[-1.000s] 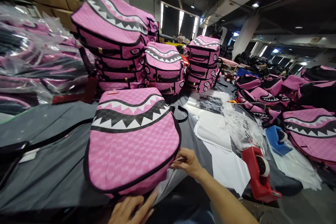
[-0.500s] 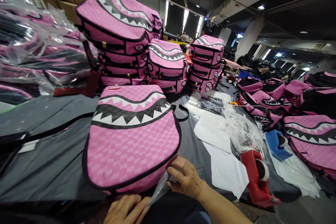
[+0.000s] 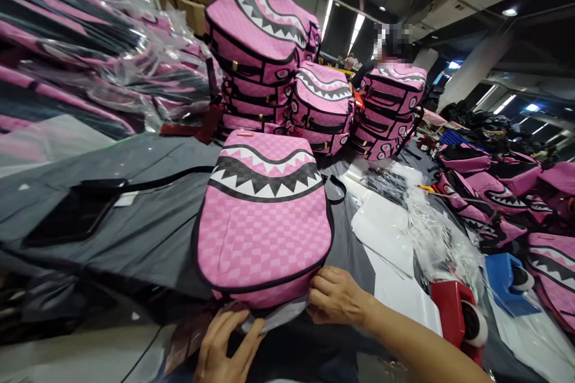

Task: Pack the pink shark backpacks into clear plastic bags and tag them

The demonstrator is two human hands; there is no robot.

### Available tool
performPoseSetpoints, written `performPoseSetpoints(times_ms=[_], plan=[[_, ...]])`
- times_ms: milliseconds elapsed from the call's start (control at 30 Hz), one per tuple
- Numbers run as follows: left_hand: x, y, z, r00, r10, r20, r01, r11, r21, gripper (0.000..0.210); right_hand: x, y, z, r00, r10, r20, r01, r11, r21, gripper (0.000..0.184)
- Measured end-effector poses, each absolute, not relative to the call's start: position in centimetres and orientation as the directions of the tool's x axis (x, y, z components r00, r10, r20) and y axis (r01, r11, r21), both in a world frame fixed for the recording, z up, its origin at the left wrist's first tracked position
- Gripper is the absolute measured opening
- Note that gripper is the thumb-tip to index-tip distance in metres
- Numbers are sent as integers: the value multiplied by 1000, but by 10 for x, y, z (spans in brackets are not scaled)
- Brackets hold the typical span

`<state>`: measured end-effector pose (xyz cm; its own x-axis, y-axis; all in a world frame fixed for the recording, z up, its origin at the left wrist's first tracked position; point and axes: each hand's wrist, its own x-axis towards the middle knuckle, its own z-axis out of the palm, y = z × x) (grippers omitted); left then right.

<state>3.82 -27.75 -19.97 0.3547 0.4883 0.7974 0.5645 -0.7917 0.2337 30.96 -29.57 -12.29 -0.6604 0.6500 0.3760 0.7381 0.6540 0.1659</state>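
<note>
A pink checkered backpack with a black-and-white shark-teeth band lies flat in front of me, its lower edge toward me. A clear plastic bag stretches under that lower edge, between my two hands. My right hand is closed on the bag's edge by the backpack's lower right corner. At the lower left corner, my left hand has its fingers bent round the other part of the plastic. Its fingertips are partly hidden by the backpack and the film.
Pink backpacks are stacked behind and to the right. Plastic-wrapped bags are heaped at left, beyond a black tablet-like device. Right of me are white sheets, a red tape dispenser and a blue one.
The view has turned left, so the scene sits farther right. My hands have spread apart slightly, and the plastic between them now stretches along the backpack's lower edge.
</note>
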Motion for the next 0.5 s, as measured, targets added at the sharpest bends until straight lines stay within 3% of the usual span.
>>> performPoseSetpoints(times_ms=[133, 300, 367, 500], plan=[[40, -268, -200, 339, 438, 832, 497, -835, 237, 24, 316, -292, -114, -692, 643, 328, 711, 685, 160, 12], [33, -245, -187, 462, 216, 860, 378, -926, 29, 8, 319, -289, -116, -744, 631, 220, 663, 737, 129, 15], [32, -239, -182, 499, 166, 851, 350, -936, -22, 11, 320, -288, -121, -747, 633, 202, 661, 738, 133, 20], [29, -228, -170, 541, 156, 826, 293, -956, -11, 19, 318, -282, -117, -756, 641, 130, 654, 744, 135, 25]])
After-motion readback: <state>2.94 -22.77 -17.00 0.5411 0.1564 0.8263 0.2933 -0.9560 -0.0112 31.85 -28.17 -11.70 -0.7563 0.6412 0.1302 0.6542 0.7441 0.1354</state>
